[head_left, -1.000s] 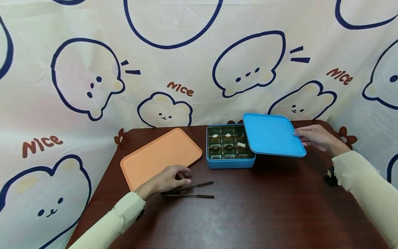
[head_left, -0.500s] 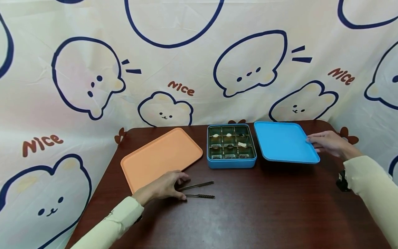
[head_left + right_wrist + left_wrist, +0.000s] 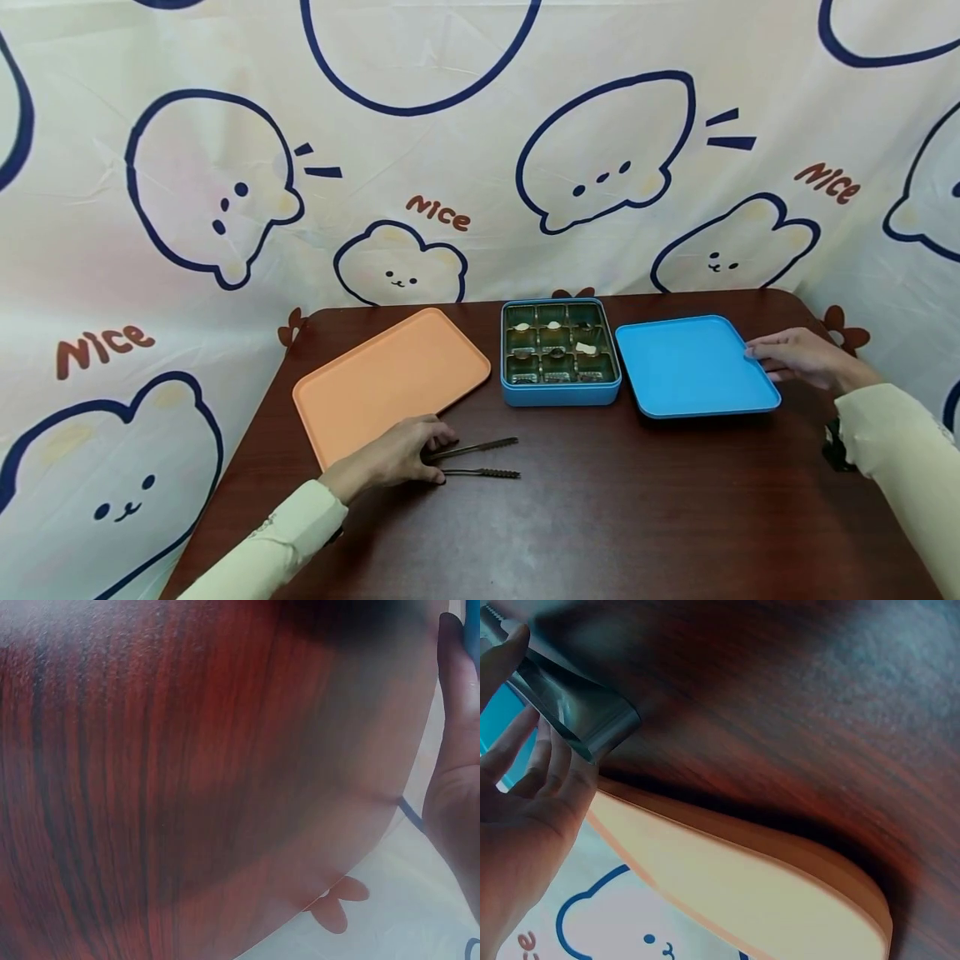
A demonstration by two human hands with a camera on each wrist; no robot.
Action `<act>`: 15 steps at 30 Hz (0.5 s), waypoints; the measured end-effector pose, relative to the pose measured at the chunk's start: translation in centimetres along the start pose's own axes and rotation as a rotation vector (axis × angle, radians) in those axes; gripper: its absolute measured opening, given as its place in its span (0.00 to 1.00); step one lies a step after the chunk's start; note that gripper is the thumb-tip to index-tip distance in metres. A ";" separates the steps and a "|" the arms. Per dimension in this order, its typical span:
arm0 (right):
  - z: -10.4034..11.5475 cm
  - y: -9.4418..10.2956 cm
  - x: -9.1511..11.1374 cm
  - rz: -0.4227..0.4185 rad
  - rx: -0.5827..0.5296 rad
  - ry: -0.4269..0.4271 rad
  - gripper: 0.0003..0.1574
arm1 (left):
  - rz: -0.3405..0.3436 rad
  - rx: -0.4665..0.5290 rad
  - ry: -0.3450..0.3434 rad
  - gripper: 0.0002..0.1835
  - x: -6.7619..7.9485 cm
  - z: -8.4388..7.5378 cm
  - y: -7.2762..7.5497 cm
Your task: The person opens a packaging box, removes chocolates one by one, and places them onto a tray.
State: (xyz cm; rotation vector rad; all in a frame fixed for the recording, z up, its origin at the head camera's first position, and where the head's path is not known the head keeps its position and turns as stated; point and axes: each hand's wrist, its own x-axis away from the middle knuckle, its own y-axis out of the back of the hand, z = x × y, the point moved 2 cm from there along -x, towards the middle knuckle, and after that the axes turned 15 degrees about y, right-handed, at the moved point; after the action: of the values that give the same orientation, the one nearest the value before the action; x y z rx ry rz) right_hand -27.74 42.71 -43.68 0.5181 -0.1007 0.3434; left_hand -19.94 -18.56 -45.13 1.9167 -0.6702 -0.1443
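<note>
In the head view my left hand (image 3: pixel 397 452) is at dark metal tongs (image 3: pixel 486 473) lying on the table. Thumb and fingers lie on either side of the tongs' rear part, and the two ridged arms spread apart toward the right. The left wrist view shows the bent end of the tongs (image 3: pixel 592 712) between thumb and fingers. On the right, my right hand (image 3: pixel 806 358) grips the right edge of a flat blue lid (image 3: pixel 697 367). The lid is low at the table; whether it fully touches is unclear. Only a blue sliver of it appears in the right wrist view.
A blue box (image 3: pixel 558 396) without its lid stands mid-table, with a divided inner tray holding small pale and dark pieces. An orange tray (image 3: pixel 393 379) lies left of it. A printed cloth (image 3: pixel 480 167) hangs behind the brown table (image 3: pixel 600 517).
My right hand has moved the blue lid off the box, rightward and down beside it. My left hand has come down around the tongs, which have barely moved.
</note>
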 end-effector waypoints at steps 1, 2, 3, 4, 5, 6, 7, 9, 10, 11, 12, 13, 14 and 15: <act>0.0 0.0 0.0 0.002 0.002 -0.003 0.41 | -0.002 -0.003 -0.006 0.27 0.0 0.0 0.0; -0.1 -0.1 0.0 0.004 0.004 -0.006 0.41 | -0.001 -0.005 -0.009 0.27 0.0 0.0 0.0; -0.1 -0.1 0.0 0.005 0.005 -0.009 0.41 | 0.001 -0.007 -0.008 0.26 0.0 0.0 0.0; -0.1 -0.1 0.1 0.006 0.006 -0.013 0.41 | 0.003 -0.010 -0.007 0.26 0.0 0.0 -0.1; -0.2 -0.2 0.1 0.007 0.007 -0.015 0.41 | 0.005 -0.014 -0.006 0.26 0.1 0.0 -0.1; -0.2 -0.2 0.1 0.010 0.008 -0.015 0.41 | 0.007 -0.016 -0.005 0.25 0.1 0.0 -0.1; -0.3 -0.2 0.2 0.012 0.009 -0.014 0.41 | 0.006 -0.017 -0.009 0.25 0.1 -0.1 -0.1; -0.4 -0.2 0.3 0.019 0.016 -0.007 0.41 | 0.011 -0.019 -0.010 0.24 0.1 -0.1 -0.1; -0.5 -0.2 0.3 0.022 0.016 -0.006 0.40 | 0.012 -0.019 -0.013 0.24 0.1 -0.1 -0.1; -0.6 -0.2 0.4 0.023 0.017 -0.004 0.40 | 0.014 -0.020 -0.015 0.24 0.0 -0.1 -0.1; -0.6 -0.3 0.4 0.024 0.017 -0.002 0.40 | 0.014 -0.020 -0.018 0.23 0.0 -0.1 -0.1; -0.7 -0.3 0.4 0.024 0.016 -0.001 0.40 | 0.014 -0.020 -0.023 0.23 0.0 -0.1 -0.1; -0.8 -0.3 0.4 0.024 0.015 -0.001 0.40 | 0.014 -0.022 -0.022 0.23 0.0 -0.1 -0.1; -0.9 -0.3 0.4 0.024 0.011 -0.003 0.40 | 0.013 -0.024 -0.025 0.23 0.0 -0.1 -0.1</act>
State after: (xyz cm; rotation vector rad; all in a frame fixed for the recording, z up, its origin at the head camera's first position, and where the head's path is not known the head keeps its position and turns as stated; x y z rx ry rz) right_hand -27.24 43.08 -44.52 0.5281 -0.1083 0.3665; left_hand -19.90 -18.50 -45.17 1.8898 -0.6946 -0.1670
